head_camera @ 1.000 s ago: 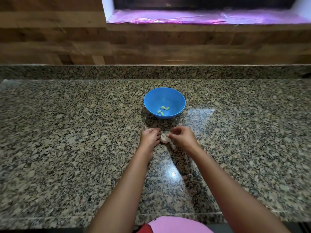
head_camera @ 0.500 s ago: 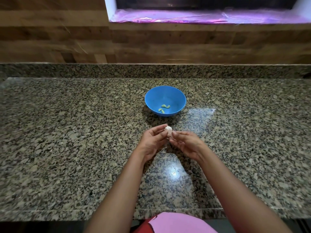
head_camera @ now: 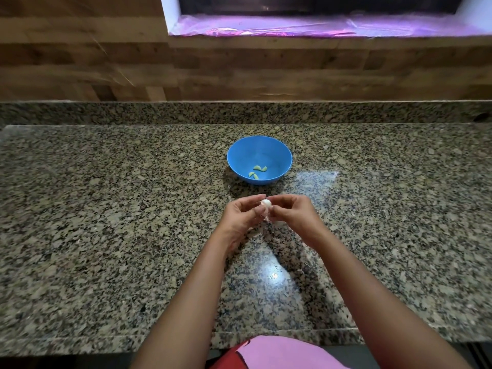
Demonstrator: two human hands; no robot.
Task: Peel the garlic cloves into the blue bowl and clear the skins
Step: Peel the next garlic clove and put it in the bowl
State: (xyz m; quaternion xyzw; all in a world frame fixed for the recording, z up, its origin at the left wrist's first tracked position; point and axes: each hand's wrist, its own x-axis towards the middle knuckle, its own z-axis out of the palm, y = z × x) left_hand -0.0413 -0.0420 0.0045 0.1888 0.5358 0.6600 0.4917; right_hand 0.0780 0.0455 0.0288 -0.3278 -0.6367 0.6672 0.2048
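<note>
White and small, the garlic clove [head_camera: 266, 203] is held above the table [head_camera: 106, 209], pinched by the curled fingers of the left hand [head_camera: 243, 218] on one side and the right hand [head_camera: 294, 215] on the other, with a thin strip of skin [head_camera: 267, 219] hanging below. The blue bowl [head_camera: 282, 155] stands straight ahead, near but apart, with peeled cloves [head_camera: 257, 171] inside. Both hands are equally near to it, so the drop probably needs only a short reach forward.

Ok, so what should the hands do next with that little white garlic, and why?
Probably the right hand should tug off the loose skin hanging under the garlic clove while the left hand holds it. With skin on, it isn't ready to join the peeled cloves in the blue bowl.
</note>
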